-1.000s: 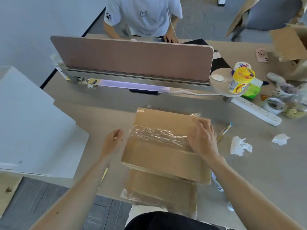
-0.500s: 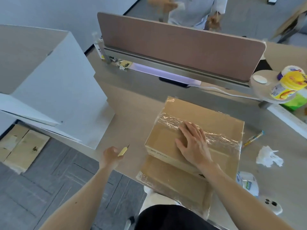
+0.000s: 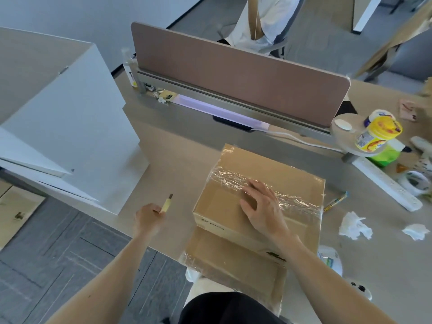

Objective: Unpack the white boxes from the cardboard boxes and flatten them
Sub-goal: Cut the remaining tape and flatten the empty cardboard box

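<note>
A sealed cardboard box lies on the desk with a strip of crinkled clear tape across its top. It sits on a second, flatter cardboard box that overhangs the desk's near edge. My right hand rests flat on the top box, fingers spread over the tape. My left hand grips a small yellow utility knife, blade pointing away, left of the box and apart from it. A large white box with loose flaps stands at the left.
A brown partition runs across the desk, with a person seated behind it. At the right are a yellow-lidded jar, a power strip, tape roll, a pen and crumpled tissues. Grey floor lies beyond the desk's left edge.
My left hand with the knife has drawn away from the box's left side. My right hand slid from the box's right edge to its middle. The view has swung left.
</note>
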Motion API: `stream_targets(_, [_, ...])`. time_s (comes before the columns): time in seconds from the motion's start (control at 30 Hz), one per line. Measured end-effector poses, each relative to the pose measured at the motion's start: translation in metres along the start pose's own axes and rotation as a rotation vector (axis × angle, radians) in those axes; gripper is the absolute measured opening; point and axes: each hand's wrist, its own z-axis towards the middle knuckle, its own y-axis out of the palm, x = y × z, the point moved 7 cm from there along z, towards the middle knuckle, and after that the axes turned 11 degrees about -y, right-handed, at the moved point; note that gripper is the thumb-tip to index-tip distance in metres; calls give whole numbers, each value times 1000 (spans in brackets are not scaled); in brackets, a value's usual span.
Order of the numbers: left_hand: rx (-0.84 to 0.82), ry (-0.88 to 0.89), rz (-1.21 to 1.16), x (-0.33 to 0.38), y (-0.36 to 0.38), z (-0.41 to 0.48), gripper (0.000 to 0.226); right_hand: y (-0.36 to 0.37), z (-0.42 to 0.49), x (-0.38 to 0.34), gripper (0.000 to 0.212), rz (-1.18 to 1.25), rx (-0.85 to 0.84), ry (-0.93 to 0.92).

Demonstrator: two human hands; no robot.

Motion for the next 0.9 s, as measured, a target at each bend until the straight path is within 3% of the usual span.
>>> stream_targets(0.1, [-42,90,-412,55,-27,-26,5,-14,7,-8,15,131,93,39])
stream_targets(0.2, [-185,200,-673,104,-40,-57,15,-17,18,-27,14,211,62,67])
stream_targets(0.33, [-517,330,-809,151,-28,-103,13,-7,32,-55,25,497,-8,120])
stream_targets(0.4, [-677,329,-871,165,-19,-121,23,1,36,-63,31,709,-15,163])
stream_targets(0.53, [-843,290,-900,176,-7,-133,26,9,33,-61,24,1022,54,281])
stream_targets(0.6, [-773,304,-822,179,-9,-132,27,8,31,-57,20,1091,85,317])
stream_targets(0.77, [-312,372,-613,179,-35,-93,26,-11,35,-34,17,956,198,364])
stream_targets(0.9, [-255,422,-346,180,-31,-61,48,-21,41,-12,16,644,120,352])
